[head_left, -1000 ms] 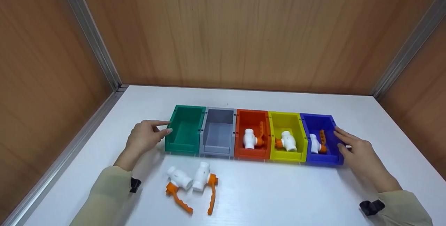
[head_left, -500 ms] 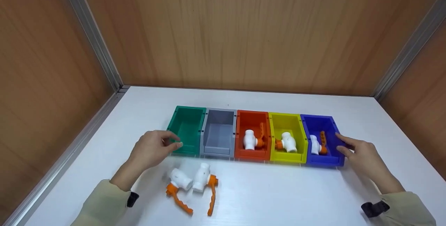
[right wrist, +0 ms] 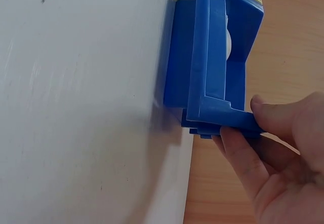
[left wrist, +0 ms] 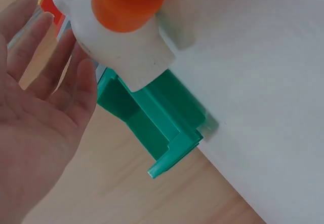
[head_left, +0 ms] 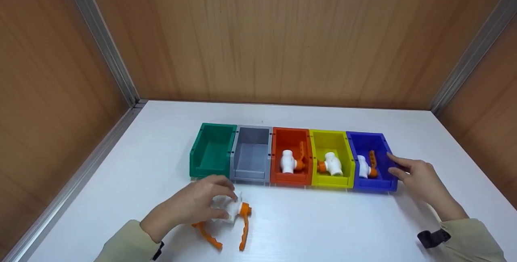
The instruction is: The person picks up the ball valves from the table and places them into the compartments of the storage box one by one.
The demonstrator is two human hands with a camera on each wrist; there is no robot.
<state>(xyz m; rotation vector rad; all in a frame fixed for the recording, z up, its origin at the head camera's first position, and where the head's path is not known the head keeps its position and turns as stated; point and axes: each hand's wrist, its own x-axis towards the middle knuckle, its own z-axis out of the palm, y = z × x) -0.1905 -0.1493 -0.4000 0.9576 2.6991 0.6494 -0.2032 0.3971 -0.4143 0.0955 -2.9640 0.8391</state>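
Note:
My left hand (head_left: pixel 194 203) is over two white ball valves with orange lever handles that lie in front of the bins. Its fingers are spread above the left valve (head_left: pixel 209 237) and hide most of that valve's body. The right valve (head_left: pixel 244 227) shows its handle and part of its white body beside the fingertips. In the left wrist view the fingers are loosely bent beside a white valve body (left wrist: pixel 121 57). My right hand (head_left: pixel 422 185) pinches the side wall of the blue bin (right wrist: pixel 215 57), thumb at the rim and fingers outside.
Five joined bins run across the white table: green (head_left: pixel 214 151), grey (head_left: pixel 252 153), red (head_left: pixel 291 179), yellow (head_left: pixel 333 182) and blue. One valve lies in each of the red, yellow and blue bins. Wooden panels (head_left: pixel 258 36) enclose the table at the back and sides.
My left hand has left the green bin's side and moved forward and right, down over the loose valves. My right hand has stayed at the blue bin.

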